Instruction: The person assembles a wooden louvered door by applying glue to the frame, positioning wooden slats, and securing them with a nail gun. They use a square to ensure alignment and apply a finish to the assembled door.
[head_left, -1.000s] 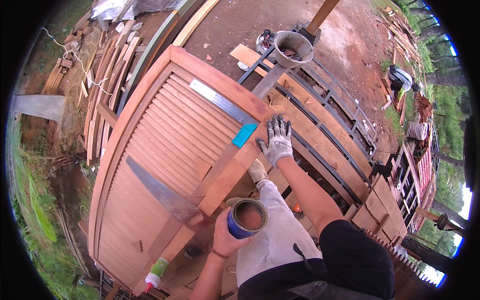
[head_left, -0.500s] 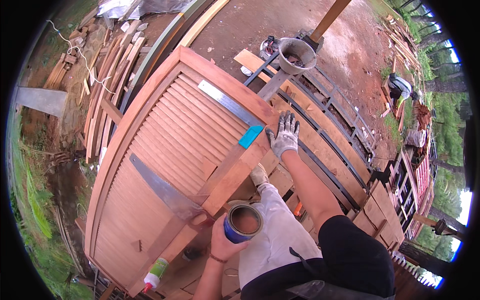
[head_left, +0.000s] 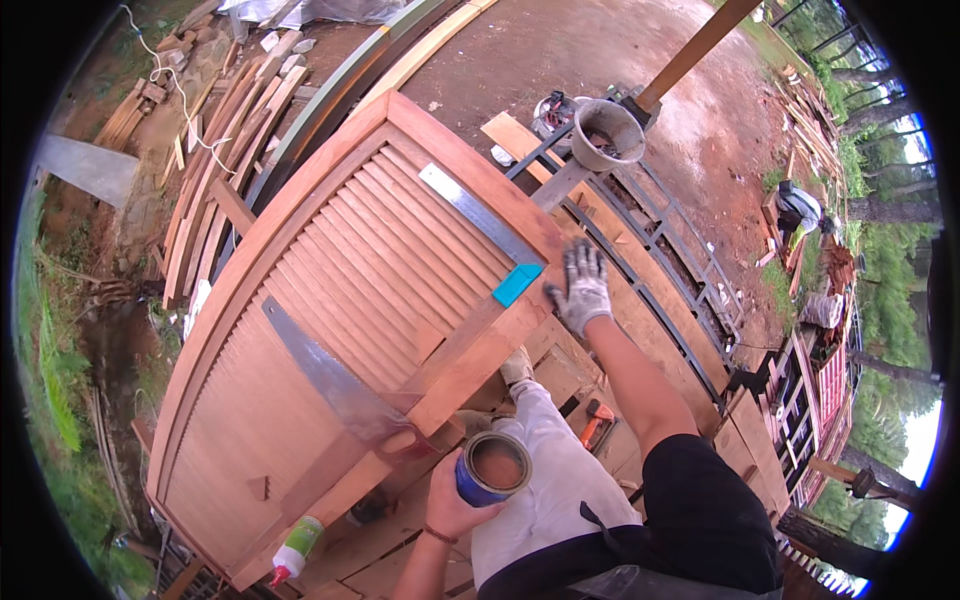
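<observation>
spill risk first: your left hand point(head_left: 450, 500) is wrapped around an open blue can point(head_left: 492, 468) with brownish liquid inside, held low near your lap, just off the near edge of the louvered wooden door point(head_left: 350, 300). no lid on it, so any tilt while you lean forward could slop the contents onto your light trousers or the door frame.

your right hand point(head_left: 580, 290), gloved, is spread wide and flat, holding nothing, at the door's right corner just beside the blue-tipped end of the metal square point(head_left: 480, 225). cannot tell if the palm is pressing down or only hovering. if you lean weight there, the door could shift on whatever carries it; its support is hidden from this view.

handsaw point(head_left: 335, 385) lies loose across the slats, handle end near the can. bump it with the can arm and it could slide off toward your legs, teeth and all. the square is also loose and sits close to your gloved fingers, so a sweep could knock it off the edge.

glue bottle point(head_left: 297, 548) lies at the door's lower edge, looks ready to roll off.

orange-handled tool point(head_left: 597, 422) lies below by your leg, a trip hazard if you step.
</observation>
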